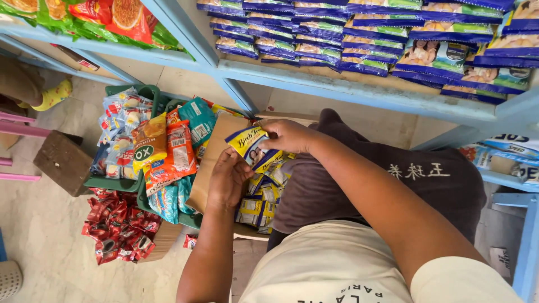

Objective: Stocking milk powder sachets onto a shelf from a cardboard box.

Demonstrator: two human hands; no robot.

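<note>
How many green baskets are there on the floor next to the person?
2. One green basket stands at left, piled with snack packets; a second green basket sits beside it, against the cardboard box, mostly covered by packets. Others may be hidden beneath the goods.

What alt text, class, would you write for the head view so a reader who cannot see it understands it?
Seen from above, a person's left hand and right hand hold a yellow-and-blue sachet over a cardboard box of similar sachets, beside green baskets of snack packets and a blue shelf stacked with blue packets.
</note>
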